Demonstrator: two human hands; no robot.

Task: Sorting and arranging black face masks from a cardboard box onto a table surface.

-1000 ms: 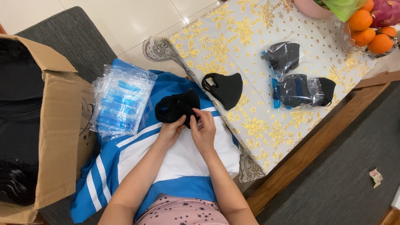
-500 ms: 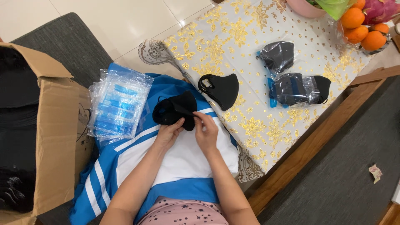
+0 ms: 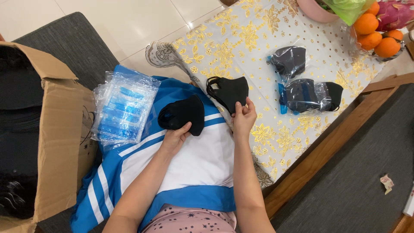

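My left hand (image 3: 174, 139) holds a small stack of black face masks (image 3: 183, 114) over the blue and white cloth (image 3: 189, 159) on my lap. My right hand (image 3: 243, 118) has its fingertips on the lower edge of a single black mask (image 3: 228, 91) that lies flat at the near edge of the gold-flowered tablecloth (image 3: 241, 39).
A pile of clear plastic bags with blue strips (image 3: 125, 108) lies left of my lap. An open cardboard box (image 3: 60, 142) with black goods stands at far left. Two bagged mask packs (image 3: 290, 62) (image 3: 308, 96) lie on the table, with oranges (image 3: 375, 32) at its far corner.
My hands, which worked together on the mask stack, have parted. The right hand has moved right to the single mask on the table; the left keeps the stack.
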